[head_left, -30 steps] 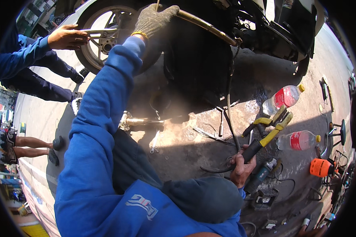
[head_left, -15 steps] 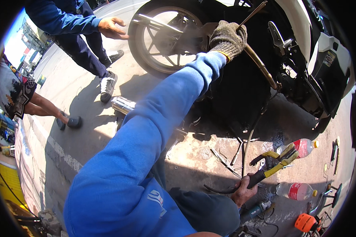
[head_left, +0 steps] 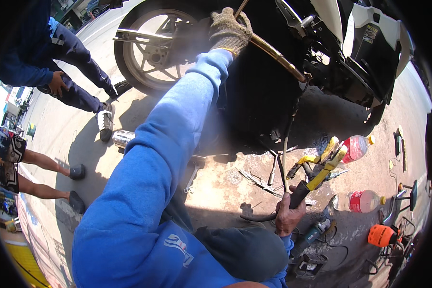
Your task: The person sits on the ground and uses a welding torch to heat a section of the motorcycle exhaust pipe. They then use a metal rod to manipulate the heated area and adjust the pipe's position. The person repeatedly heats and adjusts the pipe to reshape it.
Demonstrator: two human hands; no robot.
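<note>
My left hand, in a grey knit glove, is closed round a long brownish metal tube. The tube slants down to the right beside the parked motorcycle. A cable runs from near the tube's lower end toward my right hand. My bare right hand grips the black handle of a welding electrode holder with yellow jaws. No rod can be made out in those jaws. Beneath the holder, several metal hand tools lie on the concrete.
Two plastic bottles with red labels lie on the right. An angle grinder and an orange tool are nearer me. A chrome cylinder lies left of my arm. Two people stand at left, one in dark trousers.
The view has shifted, so the motorcycle and my gloved hand appear further left and higher. The person at upper left has drawn back an outstretched hand. Both my hands keep their holds.
</note>
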